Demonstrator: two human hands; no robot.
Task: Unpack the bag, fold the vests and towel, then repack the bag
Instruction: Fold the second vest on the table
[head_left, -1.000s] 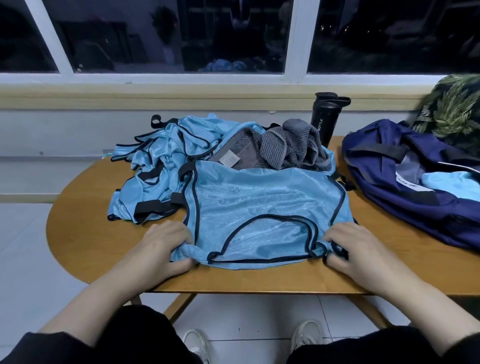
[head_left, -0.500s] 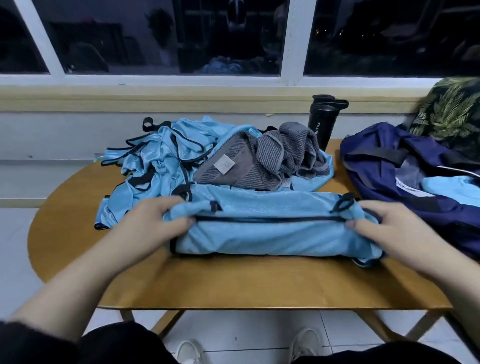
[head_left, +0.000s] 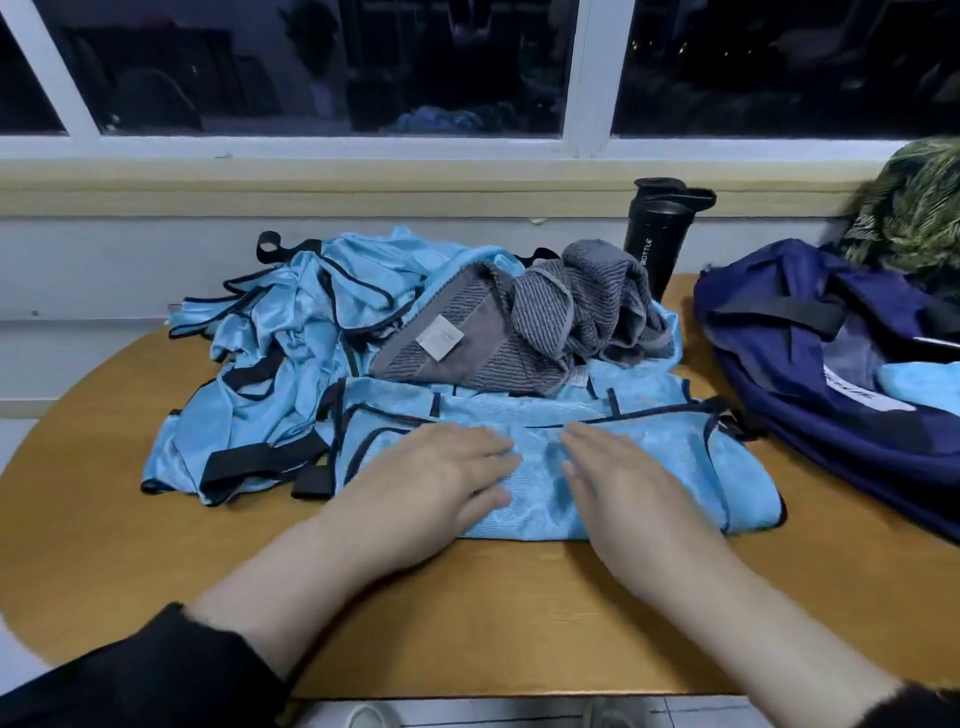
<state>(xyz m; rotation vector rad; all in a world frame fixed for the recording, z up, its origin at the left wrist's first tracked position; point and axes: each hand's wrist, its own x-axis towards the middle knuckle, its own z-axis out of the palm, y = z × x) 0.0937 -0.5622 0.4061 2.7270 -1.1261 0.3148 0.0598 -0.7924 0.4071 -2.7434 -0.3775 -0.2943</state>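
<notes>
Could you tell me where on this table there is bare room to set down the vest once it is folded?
Bare wood shows along the near edge of the table, under both forearms, and at the near left corner beside the vest pile. A small patch lies near right, below the navy bag. The back is crowded: pile, grey towel and black bottle.

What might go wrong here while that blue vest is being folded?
Both hands, left hand and right hand, lie flat on the folded vest, whose near edge reaches the table edge; it might slide off. The towel sits heaped on the unfolded vests right behind and may slump onto it. Loose black straps could snag.
</notes>
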